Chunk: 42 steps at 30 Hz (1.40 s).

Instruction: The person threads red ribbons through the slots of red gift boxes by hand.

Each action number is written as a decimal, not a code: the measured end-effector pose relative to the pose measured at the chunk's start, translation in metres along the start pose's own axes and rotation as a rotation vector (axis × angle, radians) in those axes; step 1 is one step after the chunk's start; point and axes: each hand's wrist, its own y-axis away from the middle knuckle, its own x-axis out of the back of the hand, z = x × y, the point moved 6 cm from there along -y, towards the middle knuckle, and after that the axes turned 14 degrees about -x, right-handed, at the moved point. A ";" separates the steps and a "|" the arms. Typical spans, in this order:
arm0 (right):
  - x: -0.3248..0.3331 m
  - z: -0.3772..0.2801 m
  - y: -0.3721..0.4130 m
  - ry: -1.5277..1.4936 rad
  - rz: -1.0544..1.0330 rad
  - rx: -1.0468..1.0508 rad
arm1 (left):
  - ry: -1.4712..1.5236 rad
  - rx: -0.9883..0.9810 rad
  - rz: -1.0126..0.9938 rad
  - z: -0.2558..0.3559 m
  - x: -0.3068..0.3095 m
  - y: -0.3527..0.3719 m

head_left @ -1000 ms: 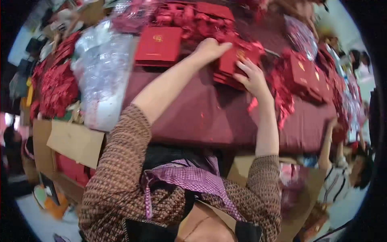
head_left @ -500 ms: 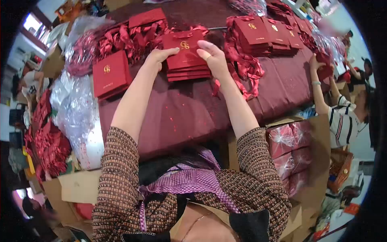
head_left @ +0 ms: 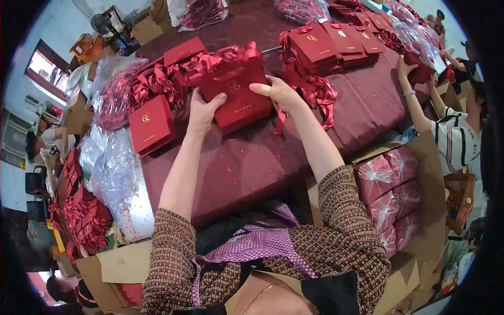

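A stack of red paper gift bags [head_left: 239, 105] with gold lettering and ribbon handles is tilted upright over the table, between my hands. My left hand [head_left: 203, 111] grips its left side, thumb on the front face. On the opposite side, my right hand [head_left: 282, 94] grips it with the thumb also on the front; the fingers behind are hidden. Another pile of red gift bags [head_left: 151, 126] lies to the left of my left hand. Loose red ribbons [head_left: 317, 94] hang beside my right hand.
More red gift bags [head_left: 315, 44] are stacked at the back right of the maroon-covered table [head_left: 231, 181]. Clear plastic wrap [head_left: 113, 163] lies at the left. An open carton with wrapped red bundles [head_left: 388, 194] stands at my right. A co-worker's hand [head_left: 405, 71] is at the right edge.
Both hands have tipped the stack of gift bags from lying nearly flat to standing more upright, with its ribbon handles now raised at the top. My view has shifted slightly.
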 end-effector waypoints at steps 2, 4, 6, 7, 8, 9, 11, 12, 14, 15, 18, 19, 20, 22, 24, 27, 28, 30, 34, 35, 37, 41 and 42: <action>-0.010 -0.008 0.009 0.027 -0.071 0.114 | -0.110 -0.149 -0.060 0.025 -0.001 0.005; -0.015 -0.016 0.017 0.257 -0.050 0.181 | -0.102 -0.204 -0.100 0.061 -0.005 0.015; -0.034 -0.033 0.047 0.264 -0.099 0.245 | -0.287 -0.255 -0.166 0.086 -0.003 0.031; -0.045 -0.041 0.067 0.288 -0.106 0.258 | -0.388 -0.211 -0.220 0.087 0.006 0.038; -0.042 -0.028 0.066 0.320 -0.096 0.309 | -0.466 -0.328 -0.305 0.083 0.012 0.047; -0.043 -0.023 0.079 0.363 -0.075 0.155 | -0.466 -0.322 -0.296 0.074 0.028 0.052; -0.038 0.020 0.062 -0.216 -0.248 0.230 | -0.549 0.157 -0.543 0.022 0.052 0.077; -0.041 0.026 0.064 -0.213 -0.254 0.221 | -0.222 0.188 -0.371 -0.003 0.060 0.094; -0.047 0.032 0.064 0.220 -0.074 0.191 | -0.012 0.024 -0.230 0.001 0.060 0.097; -0.049 0.032 0.062 0.436 0.020 0.180 | -0.617 -0.264 -0.504 0.013 0.050 0.092; -0.062 0.019 0.076 -0.041 0.018 -0.002 | -0.883 -0.225 -0.584 0.023 0.038 0.083; -0.047 0.033 0.056 -0.015 -0.014 0.020 | -0.535 0.066 -0.394 0.022 0.042 0.075; -0.056 0.032 0.060 -0.234 -0.408 0.105 | -0.534 0.054 -0.389 -0.002 0.057 0.074; -0.058 0.039 0.065 -0.455 -0.802 0.177 | -0.793 -0.149 -0.454 -0.047 0.074 0.090; -0.028 0.087 0.039 -0.328 -0.206 -0.106 | -1.048 -0.332 -0.521 -0.085 0.098 0.131; -0.036 0.080 0.019 0.059 -0.142 0.231 | -1.313 -0.559 -0.556 -0.101 0.081 0.108; -0.035 0.079 0.011 -0.135 -0.268 0.274 | -1.116 -0.410 -0.458 -0.068 0.070 0.103; -0.030 0.077 -0.002 0.094 -0.121 0.200 | -0.722 -0.133 -0.257 -0.004 0.045 0.086; -0.084 -0.030 0.026 0.562 -0.057 0.620 | 0.219 0.026 0.108 -0.003 0.022 0.088; -0.103 -0.067 0.052 1.206 0.313 0.415 | 0.426 0.081 0.210 -0.015 0.016 0.090; -0.137 -0.106 0.067 1.357 0.201 0.355 | 0.374 0.182 0.225 -0.049 0.012 0.095; -0.168 -0.118 0.078 1.702 0.092 0.666 | 0.271 0.451 -0.272 -0.031 -0.061 0.130; -0.167 -0.109 0.071 1.764 0.067 0.535 | 0.821 0.836 -0.021 -0.022 -0.081 0.159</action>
